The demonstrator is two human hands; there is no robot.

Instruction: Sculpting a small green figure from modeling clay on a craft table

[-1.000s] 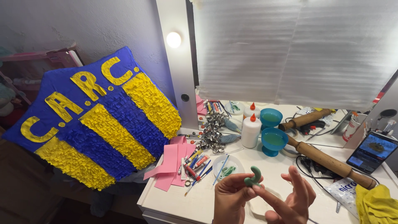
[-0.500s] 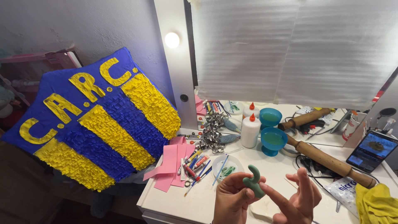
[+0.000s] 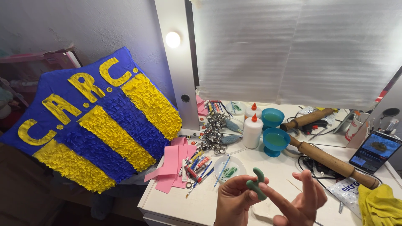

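My left hand (image 3: 234, 201) pinches a small green clay piece (image 3: 257, 184), shaped like a little cactus, held upright above the white desk (image 3: 201, 201). My right hand (image 3: 299, 203) is beside it with fingers spread, its fingertips touching the piece's lower end. Under my hands lies a pale white slab (image 3: 264, 211), partly hidden. Just beyond sits a small white dish (image 3: 229, 167) with green bits and a thin blue tool across it.
A large blue and yellow fringed paper shield (image 3: 96, 121) leans at the left. Pink paper strips (image 3: 171, 165), pens, a glue bottle (image 3: 252, 130), a blue cup (image 3: 276, 141), a wooden rolling pin (image 3: 335, 163), a phone (image 3: 374, 150) and a yellow cloth (image 3: 381, 205) crowd the desk.
Both hands have shifted slightly with the green piece. My right hand's fingers have turned and moved in against the piece's lower end.
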